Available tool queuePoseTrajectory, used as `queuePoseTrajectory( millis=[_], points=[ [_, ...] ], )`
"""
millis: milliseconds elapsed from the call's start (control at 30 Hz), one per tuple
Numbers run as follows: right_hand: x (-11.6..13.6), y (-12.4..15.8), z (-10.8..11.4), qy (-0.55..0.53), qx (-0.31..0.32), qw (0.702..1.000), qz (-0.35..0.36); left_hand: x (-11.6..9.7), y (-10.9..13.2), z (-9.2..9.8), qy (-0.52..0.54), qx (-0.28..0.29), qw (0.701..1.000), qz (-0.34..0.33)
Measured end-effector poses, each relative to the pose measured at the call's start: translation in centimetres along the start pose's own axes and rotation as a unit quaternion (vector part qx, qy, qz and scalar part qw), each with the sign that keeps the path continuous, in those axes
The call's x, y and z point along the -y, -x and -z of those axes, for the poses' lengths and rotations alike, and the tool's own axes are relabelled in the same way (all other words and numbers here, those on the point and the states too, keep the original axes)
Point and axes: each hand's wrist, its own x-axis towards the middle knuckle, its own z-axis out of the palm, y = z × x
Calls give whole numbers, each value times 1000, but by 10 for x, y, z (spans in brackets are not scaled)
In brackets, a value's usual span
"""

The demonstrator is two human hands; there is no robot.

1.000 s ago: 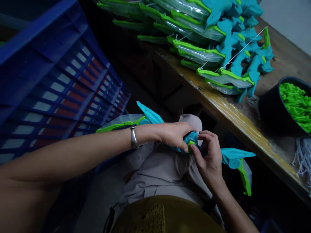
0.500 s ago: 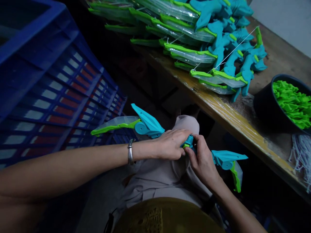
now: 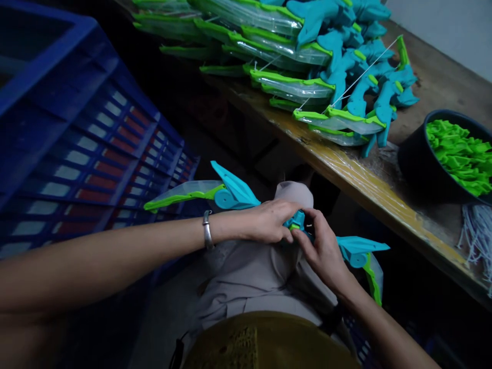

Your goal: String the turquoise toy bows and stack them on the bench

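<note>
A teal and green toy bow (image 3: 234,193) lies across my lap, its clear-and-green limbs sticking out to the left and to the lower right. My left hand (image 3: 269,221) is closed over the bow's middle, a metal bangle on its wrist. My right hand (image 3: 323,248) meets it from the right, fingers pinched on the small teal and green piece at the bow's centre (image 3: 295,222). Both hands rest on my knee, just below the table edge.
A wooden table (image 3: 357,179) runs along the right, with a pile of finished toy bows (image 3: 326,66) at its far end. A dark bowl of green plastic parts (image 3: 457,154) and a bundle of white strings (image 3: 476,236) sit nearer. Stacked blue crates (image 3: 77,118) stand on the left.
The view has shifted slightly. My hands stay on the bow's centre; the right fingers have closed tighter against the left hand, and the bow's left limb has tilted a little.
</note>
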Motion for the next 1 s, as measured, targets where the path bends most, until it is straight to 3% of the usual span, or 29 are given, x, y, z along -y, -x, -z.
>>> queuePoseTrajectory(
  millis=[100,333,567,767,1000],
  points=[
    [0,8,-1,20,-42,998,52,1,-5,1,-2,24,1000,-3],
    [-9,16,-2,66,-59,986,140,0,-6,5,3,34,999,-12],
    [-3,16,-6,73,-92,985,129,3,-5,6,-9,19,999,-28],
    [8,8,0,4,-82,995,61,-5,-4,13,-40,39,998,3],
    [4,9,-3,39,-75,992,96,-3,-3,12,-21,44,999,9]
  ],
)
